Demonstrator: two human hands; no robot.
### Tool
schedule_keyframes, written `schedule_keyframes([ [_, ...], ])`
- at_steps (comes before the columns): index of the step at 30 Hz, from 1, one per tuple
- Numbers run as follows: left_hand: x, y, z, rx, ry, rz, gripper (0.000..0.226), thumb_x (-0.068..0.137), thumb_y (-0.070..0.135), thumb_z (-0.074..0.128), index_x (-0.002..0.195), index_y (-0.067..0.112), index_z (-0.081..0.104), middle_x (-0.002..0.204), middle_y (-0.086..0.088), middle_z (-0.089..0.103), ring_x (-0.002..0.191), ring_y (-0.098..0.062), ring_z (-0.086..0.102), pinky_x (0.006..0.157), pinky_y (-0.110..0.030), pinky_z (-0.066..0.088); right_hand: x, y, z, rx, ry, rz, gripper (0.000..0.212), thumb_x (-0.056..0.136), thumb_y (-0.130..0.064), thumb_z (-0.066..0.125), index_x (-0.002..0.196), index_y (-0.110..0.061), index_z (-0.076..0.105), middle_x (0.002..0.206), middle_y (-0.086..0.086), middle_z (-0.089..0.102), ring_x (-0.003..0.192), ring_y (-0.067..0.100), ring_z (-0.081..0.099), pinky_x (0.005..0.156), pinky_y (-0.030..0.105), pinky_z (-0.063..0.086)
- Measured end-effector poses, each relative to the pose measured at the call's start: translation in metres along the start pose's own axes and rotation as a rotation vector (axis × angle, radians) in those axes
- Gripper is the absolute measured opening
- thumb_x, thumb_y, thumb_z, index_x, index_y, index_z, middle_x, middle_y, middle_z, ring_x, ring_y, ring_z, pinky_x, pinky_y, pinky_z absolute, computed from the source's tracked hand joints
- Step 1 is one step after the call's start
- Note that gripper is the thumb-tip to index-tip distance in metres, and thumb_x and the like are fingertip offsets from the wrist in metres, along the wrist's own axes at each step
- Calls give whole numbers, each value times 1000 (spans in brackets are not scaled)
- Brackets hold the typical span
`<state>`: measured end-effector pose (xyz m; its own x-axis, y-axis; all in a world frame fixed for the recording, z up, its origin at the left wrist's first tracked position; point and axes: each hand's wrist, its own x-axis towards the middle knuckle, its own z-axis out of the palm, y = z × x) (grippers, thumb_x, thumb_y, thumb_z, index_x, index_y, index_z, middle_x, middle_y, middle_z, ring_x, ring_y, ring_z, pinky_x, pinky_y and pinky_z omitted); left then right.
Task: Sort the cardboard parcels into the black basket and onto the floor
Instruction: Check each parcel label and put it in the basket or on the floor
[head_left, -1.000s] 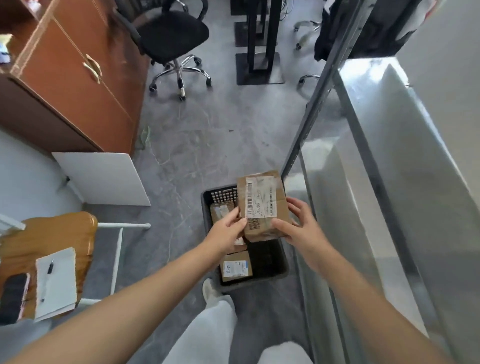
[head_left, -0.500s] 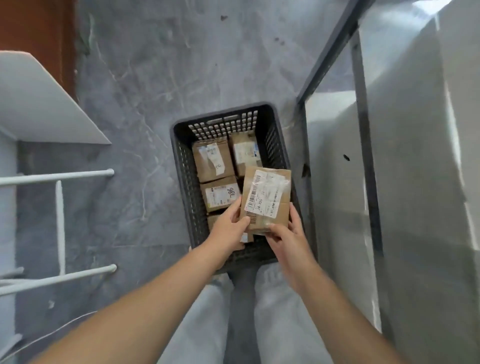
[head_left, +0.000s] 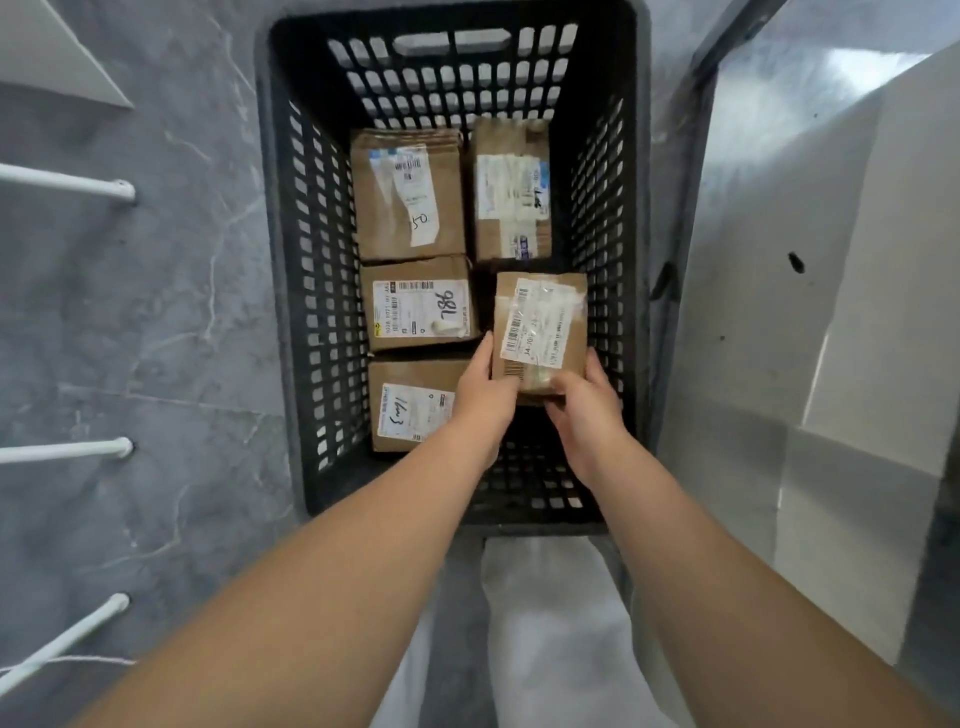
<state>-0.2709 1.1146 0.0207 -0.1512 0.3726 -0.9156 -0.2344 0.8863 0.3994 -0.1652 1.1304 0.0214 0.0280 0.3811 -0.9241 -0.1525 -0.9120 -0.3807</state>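
The left hand (head_left: 485, 395) gripped the near left corner of the held parcel (head_left: 540, 332), with the thumb on the labelled top face and the fingers curled along the left edge. The right hand (head_left: 587, 410) gripped the near right corner in the same way, thumb on top and fingers around the right edge. The held parcel was inside the black basket (head_left: 275, 260), in its right half, with the label facing up. Whether it already rested on the bottom could not be told.

Just beyond it lay the far right parcel (head_left: 511, 189). To the left, three more lay in a column: the far left parcel (head_left: 408, 195), the middle parcel (head_left: 418, 304) with a handwritten number, and the near parcel (head_left: 410, 410), partly covered by the left wrist.

The basket stood on the grey floor (head_left: 156, 312). A shiny metal panel (head_left: 831, 312) stood close beside its right wall. White rods (head_left: 62, 182) reached in from the left edge. Pale trouser legs (head_left: 545, 623) showed under the near rim.
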Motion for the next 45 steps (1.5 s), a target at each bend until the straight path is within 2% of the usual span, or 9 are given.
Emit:
schedule_keyframes([
  [9,65,-21,12,-92,107,-31,67,84,5,54,141,40,46,128,8,64,116,-14,61,104,-39,48,59,27,33,24,169,109,103,77,-24,63,153,-44,-5,159,2,24,136,27,41,111,48,39],
  [12,74,-31,16,-95,173,-26,61,90,3,47,139,38,49,120,7,68,106,-14,66,96,-37,54,63,42,34,282,300,166,71,82,-7,57,149,-13,32,140,14,53,119,25,58,94,37,51],
  [16,72,-48,17,-31,205,15,67,89,-6,45,140,38,50,121,9,68,107,-9,65,98,-29,51,57,54,31,548,206,223,50,84,4,45,132,-2,56,123,19,66,113,31,65,104,44,48],
  [22,84,-12,23,15,296,146,56,81,-18,48,123,12,67,113,-1,70,105,-13,64,98,-29,52,81,14,34,394,99,191,51,87,4,40,137,-2,51,132,20,59,124,32,57,100,38,51],
  [27,70,32,34,282,280,32,35,92,2,51,123,11,65,121,-8,67,113,-25,61,99,-30,48,69,-14,39,101,-18,292,35,100,-16,40,132,-13,55,112,12,68,99,25,65,77,34,55],
  [32,7,57,23,424,222,22,45,99,6,44,143,13,46,146,-7,48,135,-24,45,110,-32,35,-8,-31,47,160,-155,355,28,105,-15,36,127,-12,51,107,8,60,113,23,55,107,37,42],
  [35,-37,71,10,503,184,13,43,101,11,44,144,14,46,148,-7,47,136,-24,44,111,-35,35,-51,-55,52,-120,-72,345,22,99,-8,47,118,-5,58,112,16,66,111,27,63,103,41,49],
  [40,-128,130,-16,620,131,154,43,102,16,39,145,16,44,147,-5,48,133,-22,46,109,-37,41,-138,-128,72,-239,83,142,17,96,-13,49,94,-10,66,99,14,72,98,29,68,95,44,53],
  [45,-268,221,-43,694,21,412,43,102,21,38,145,21,43,142,-7,52,126,-25,52,105,-39,44,-293,-235,99,-603,101,-274,32,99,-15,44,122,-5,63,124,11,64,114,27,59,91,30,45],
])
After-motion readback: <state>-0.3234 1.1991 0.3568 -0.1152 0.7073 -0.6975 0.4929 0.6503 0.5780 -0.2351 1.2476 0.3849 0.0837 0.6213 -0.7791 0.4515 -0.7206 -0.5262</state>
